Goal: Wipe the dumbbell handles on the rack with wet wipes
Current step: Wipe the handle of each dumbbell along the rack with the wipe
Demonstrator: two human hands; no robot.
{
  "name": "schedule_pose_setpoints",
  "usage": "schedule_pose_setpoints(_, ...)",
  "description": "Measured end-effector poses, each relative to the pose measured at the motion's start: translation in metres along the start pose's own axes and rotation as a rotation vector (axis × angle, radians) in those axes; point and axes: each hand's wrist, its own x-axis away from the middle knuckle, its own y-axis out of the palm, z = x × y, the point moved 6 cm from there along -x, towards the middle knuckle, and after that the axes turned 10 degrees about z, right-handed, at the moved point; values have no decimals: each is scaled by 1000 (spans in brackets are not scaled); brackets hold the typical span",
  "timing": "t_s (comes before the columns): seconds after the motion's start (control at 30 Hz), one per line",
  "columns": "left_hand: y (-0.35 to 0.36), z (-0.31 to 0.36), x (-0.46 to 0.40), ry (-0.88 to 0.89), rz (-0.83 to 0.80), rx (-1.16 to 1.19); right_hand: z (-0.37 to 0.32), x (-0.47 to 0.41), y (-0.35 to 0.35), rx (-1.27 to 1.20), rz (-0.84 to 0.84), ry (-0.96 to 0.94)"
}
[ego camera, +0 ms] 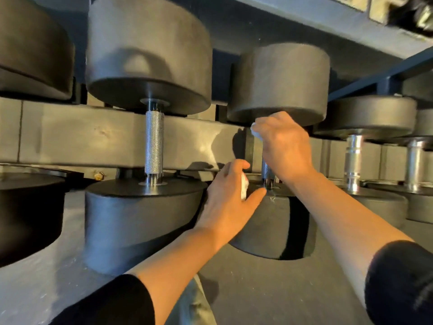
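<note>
Wiping step in hand: right hand [283,146] clamped with a wet wipe [255,132] round the upper handle [266,170] of the middle racked dumbbell, left hand [230,198] pinching a second wipe [244,188] beside its lower end; next, probably, a downward stroke.

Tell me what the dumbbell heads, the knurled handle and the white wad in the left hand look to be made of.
Dumbbell heads: probably rubber or urethane over metal; matte dark grey, no glare.
Knurled handle: steel, likely chromed; bright silver, fine crosshatch, polished collars at its ends.
White wad in the left hand: apparently a soft nonwoven wipe, crumpled; wetness cannot be judged.
</note>
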Motion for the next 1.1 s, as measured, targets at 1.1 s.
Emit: schedule_pose_setpoints(1.1, -2, 10, 5, 180, 25, -26, 18, 11, -5, 45, -42, -28)
